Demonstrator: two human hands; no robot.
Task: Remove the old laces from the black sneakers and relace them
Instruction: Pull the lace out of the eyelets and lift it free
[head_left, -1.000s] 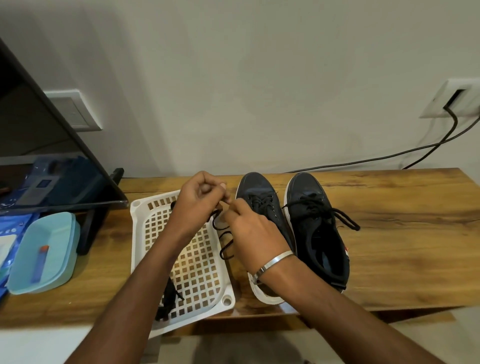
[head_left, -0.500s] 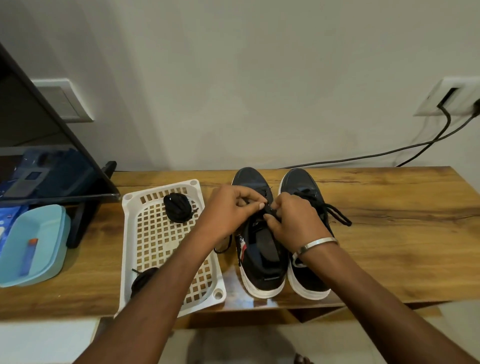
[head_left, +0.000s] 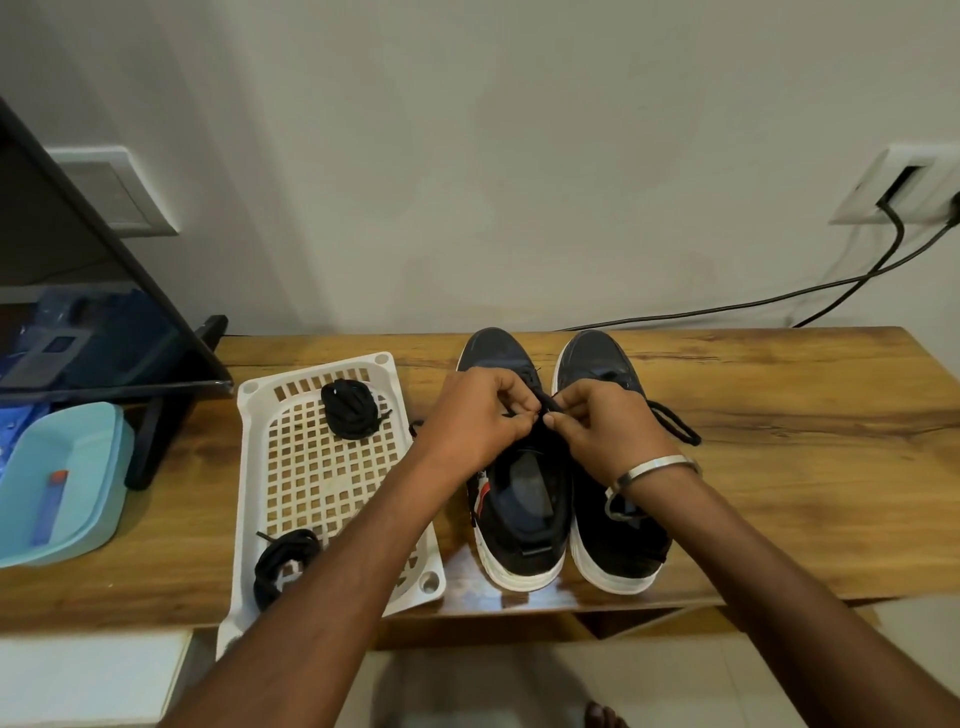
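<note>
Two black sneakers with white soles stand side by side on the wooden table, toes to the wall: the left sneaker (head_left: 524, 499) and the right sneaker (head_left: 618, 540). My left hand (head_left: 480, 418) and my right hand (head_left: 605, 434) meet over the left sneaker's tongue, each pinching its black lace (head_left: 545, 408). A lace loop of the right sneaker (head_left: 675, 428) trails out to the right. Two bundles of black lace lie in a white tray (head_left: 291, 499): one at the far end (head_left: 350, 415), one at the near end (head_left: 283, 558), partly under my left forearm.
A dark screen on a stand (head_left: 104, 291) leans at the far left. A light blue lidded box (head_left: 57, 478) with a small blue and orange item sits below it. Black cables (head_left: 779, 299) run from a wall socket behind the table. The table's front edge (head_left: 675, 605) is close.
Both hands moved right from over the tray to the left sneaker and now pinch its lace there. The shoes now stand straight. The camera view shifted, uncovering both lace bundles in the tray.
</note>
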